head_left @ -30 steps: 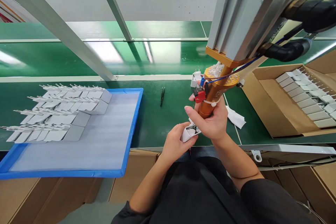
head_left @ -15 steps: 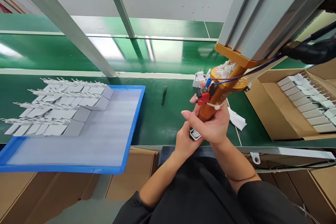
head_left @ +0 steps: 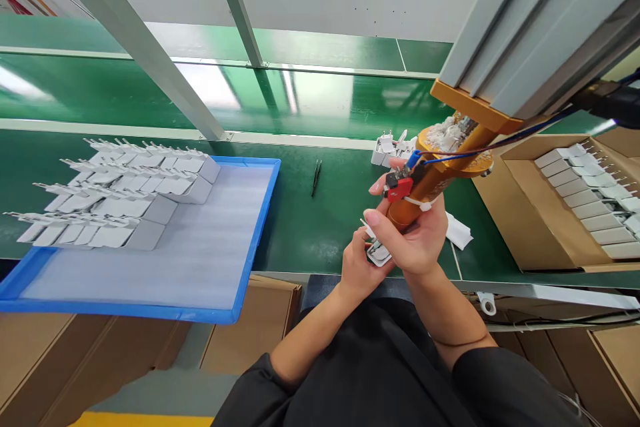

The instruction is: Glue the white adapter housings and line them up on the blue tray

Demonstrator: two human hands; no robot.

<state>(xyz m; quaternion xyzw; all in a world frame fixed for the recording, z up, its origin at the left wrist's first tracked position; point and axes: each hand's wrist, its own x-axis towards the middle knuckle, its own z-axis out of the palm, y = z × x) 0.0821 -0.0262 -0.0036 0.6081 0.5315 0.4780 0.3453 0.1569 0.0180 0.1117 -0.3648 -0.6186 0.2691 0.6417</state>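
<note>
My right hand [head_left: 423, 240] is wrapped round an orange tubular tool [head_left: 404, 211], with a red switch [head_left: 399, 189] and blue wires on its side. White crumbly residue coats the tool's upper collar. Below the tool's lower end, my left hand [head_left: 356, 265] grips a small white charger housing [head_left: 379, 254], its open side partly showing. A thin white piece sticks up beside the left fingers. Whether the tool tip touches the housing is hidden by my right hand. Behind the hands sits a group of small white parts [head_left: 391, 149].
On the left, a blue-rimmed tray [head_left: 256, 233] bears rows of white plug chargers [head_left: 150, 210]. Black tweezers [head_left: 317, 179] lie mid-bench. A crumpled white paper [head_left: 457, 231] is right of my hands. An open cardboard box [head_left: 523, 217] holds more white chargers. A grey ribbed housing [head_left: 530, 27] overhangs the right side.
Both hands and the orange tool appear slightly farther right as the view shifts. More of the white housing and a thin white piece now show at my left fingers. Both grips stay closed.
</note>
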